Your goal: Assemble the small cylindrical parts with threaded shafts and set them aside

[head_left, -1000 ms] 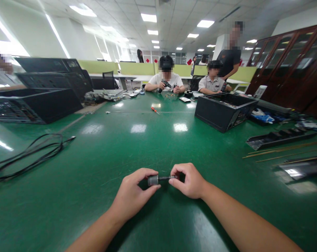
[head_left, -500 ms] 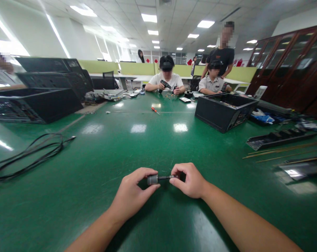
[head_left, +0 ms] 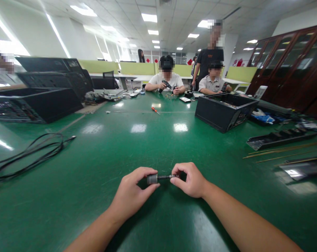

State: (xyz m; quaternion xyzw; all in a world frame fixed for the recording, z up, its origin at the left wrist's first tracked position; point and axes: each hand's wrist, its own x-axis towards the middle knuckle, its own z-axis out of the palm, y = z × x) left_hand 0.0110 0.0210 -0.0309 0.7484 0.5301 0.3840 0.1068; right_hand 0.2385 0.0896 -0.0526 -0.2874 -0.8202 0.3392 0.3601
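Between both hands, just above or on the green table, is a short dark grey cylinder with a thin dark shaft running to the right. My left hand has its thumb and fingers closed around the cylinder. The shaft's far end sits in a pinch of my right hand, where a ridged, spiral-looking tip shows partly past the fingertips. The piece lies level, pointing left to right. Its exact kind is too small to make out.
Black cables lie coiled at left, near a black computer case. An orange screwdriver lies ahead. Another case stands right, with a metal tray and thin rods nearby. Two people sit opposite; one holds a drill.
My hands and the cylinder with its shaft stay almost still; slightly more of the tip shows at my right fingers. The standing person in the background has shifted left.
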